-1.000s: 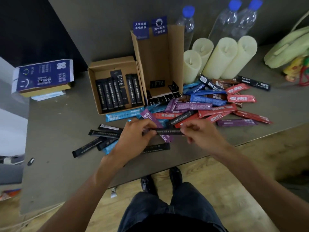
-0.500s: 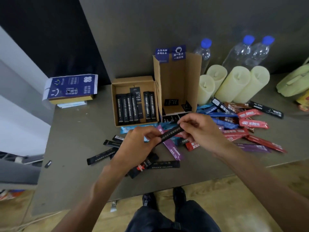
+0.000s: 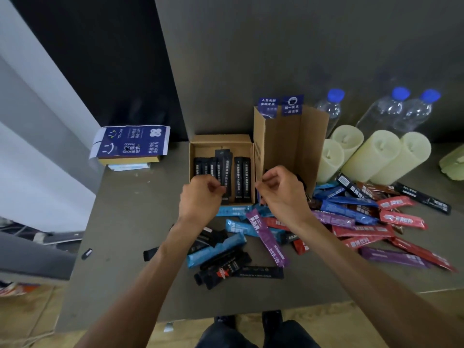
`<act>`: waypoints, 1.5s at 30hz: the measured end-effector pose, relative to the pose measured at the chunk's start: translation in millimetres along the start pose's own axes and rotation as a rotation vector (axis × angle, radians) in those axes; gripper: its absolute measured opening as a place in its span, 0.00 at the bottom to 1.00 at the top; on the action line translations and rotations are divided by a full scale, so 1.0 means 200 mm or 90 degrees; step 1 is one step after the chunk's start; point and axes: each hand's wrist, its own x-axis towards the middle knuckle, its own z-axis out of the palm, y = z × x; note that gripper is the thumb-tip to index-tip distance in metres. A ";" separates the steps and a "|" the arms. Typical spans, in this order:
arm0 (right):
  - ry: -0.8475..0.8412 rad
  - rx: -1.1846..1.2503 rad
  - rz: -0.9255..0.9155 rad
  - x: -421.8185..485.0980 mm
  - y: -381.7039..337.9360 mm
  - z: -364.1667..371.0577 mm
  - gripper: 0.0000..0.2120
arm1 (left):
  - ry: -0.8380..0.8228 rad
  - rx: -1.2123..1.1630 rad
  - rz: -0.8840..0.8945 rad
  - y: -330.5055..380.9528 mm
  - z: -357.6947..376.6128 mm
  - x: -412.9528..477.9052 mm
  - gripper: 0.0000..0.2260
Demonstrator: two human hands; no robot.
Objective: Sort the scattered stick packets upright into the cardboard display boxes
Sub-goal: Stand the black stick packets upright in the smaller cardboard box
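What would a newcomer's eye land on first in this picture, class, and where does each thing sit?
Probably the bright heap of red, blue and purple packets spread over the right of the table. Next, the left hand pinching a black packet in the low box, the right hand curled beside it. Behind the heap stand three pale candles.

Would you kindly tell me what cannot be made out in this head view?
Head view:
1. Whether the right hand holds anything: its curled fingers hide the palm.
2. Whether the left hand pinches the raised black packet: blurred contact.
3. The tall box floor: covered by the right hand.
4. Print on packets in the low box: too small.
5. The pale green object: cut off by the right edge.
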 end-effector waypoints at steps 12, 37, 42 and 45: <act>-0.036 -0.059 0.016 0.05 0.00 0.00 0.06 | -0.028 0.147 -0.025 0.02 0.16 0.13 0.06; -0.051 -0.085 0.013 0.06 0.01 0.00 0.05 | -0.003 0.431 0.315 -0.18 0.22 0.02 0.22; -0.049 -0.086 0.012 0.05 0.01 0.00 0.05 | -0.056 0.399 0.297 -0.19 0.23 0.02 0.22; -0.051 -0.092 0.006 0.06 0.01 0.00 0.05 | -0.068 0.392 0.293 -0.19 0.22 0.02 0.22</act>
